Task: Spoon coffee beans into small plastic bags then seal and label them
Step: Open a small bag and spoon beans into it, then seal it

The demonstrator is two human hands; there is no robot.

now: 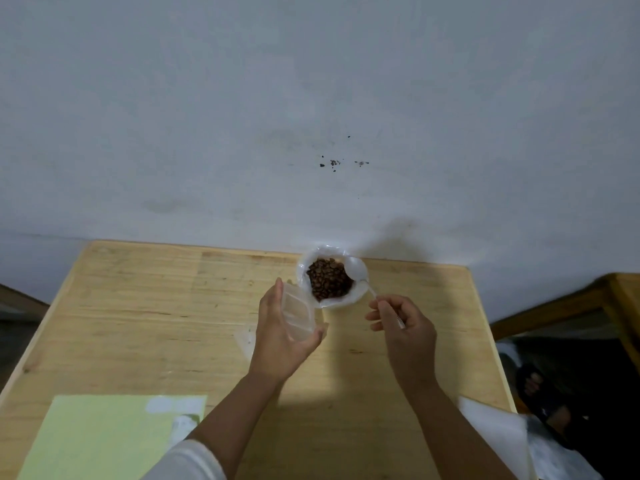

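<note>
Two hands work just below the frame's middle, over the wooden table [145, 306]. My left hand [282, 332] curls round a small clear plastic bag [298, 315], holding it upright. My right hand [403, 327] pinches the handle of a spoon [370, 289], whose tip reaches the white bag of coffee beans [329, 280] at the table's far edge. At lower left lies a green sheet [104, 438]; white plastic [495, 434] lies at lower right.
</note>
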